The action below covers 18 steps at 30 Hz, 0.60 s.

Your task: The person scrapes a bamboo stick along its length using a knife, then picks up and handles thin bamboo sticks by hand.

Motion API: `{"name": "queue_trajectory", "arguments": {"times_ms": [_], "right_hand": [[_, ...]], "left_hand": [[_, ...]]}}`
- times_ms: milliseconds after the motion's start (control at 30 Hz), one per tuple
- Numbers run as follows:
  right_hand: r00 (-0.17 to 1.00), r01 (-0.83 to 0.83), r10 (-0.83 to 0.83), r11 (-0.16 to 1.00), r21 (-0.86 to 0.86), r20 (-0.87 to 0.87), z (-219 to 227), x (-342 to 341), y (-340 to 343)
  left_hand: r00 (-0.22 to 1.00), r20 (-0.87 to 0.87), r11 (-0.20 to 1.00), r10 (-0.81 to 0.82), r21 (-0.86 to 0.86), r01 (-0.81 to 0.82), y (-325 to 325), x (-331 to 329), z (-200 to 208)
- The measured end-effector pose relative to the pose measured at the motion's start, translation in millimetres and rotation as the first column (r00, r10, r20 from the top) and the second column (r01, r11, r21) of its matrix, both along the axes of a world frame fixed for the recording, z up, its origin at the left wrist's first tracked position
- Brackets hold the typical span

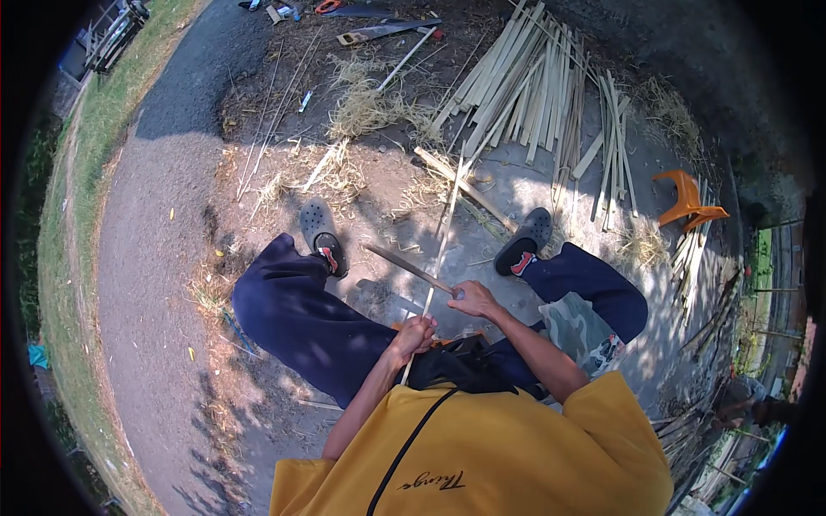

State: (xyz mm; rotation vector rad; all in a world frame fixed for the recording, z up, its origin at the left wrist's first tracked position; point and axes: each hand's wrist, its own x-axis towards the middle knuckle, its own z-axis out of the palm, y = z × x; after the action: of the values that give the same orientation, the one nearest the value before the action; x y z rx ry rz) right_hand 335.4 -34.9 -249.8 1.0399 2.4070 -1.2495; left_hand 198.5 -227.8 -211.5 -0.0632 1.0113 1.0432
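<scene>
My left hand [413,335] is closed around a long thin bamboo strip [446,228], which runs from my lap away between my feet. In my right hand [473,299] is a long, narrow, dark-bladed knife [404,265], its blade pointing to the far left. The blade crosses the strip just beyond my left hand; whether it touches the strip, I cannot tell. My right fingers wrap the handle and hide most of it.
A thicker bamboo piece [465,189] lies between my feet. Beyond are a pile of split bamboo strips [533,86], curly shavings [357,112] and a handsaw [387,31]. An orange plastic stool [684,199] stands at right, beside more strips. Grass [73,249] borders the path at left.
</scene>
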Motion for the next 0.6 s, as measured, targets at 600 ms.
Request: {"name": "queue_trajectory", "arguments": {"times_ms": [600], "right_hand": [[0.997, 0.058, -0.061, 0.997, 0.048, 0.053, -6.8, -2.0, -6.6]], "left_hand": [[0.999, -0.029, 0.999, -0.018, -0.027, 0.018, -0.8, 2.5, -4.0]]}}
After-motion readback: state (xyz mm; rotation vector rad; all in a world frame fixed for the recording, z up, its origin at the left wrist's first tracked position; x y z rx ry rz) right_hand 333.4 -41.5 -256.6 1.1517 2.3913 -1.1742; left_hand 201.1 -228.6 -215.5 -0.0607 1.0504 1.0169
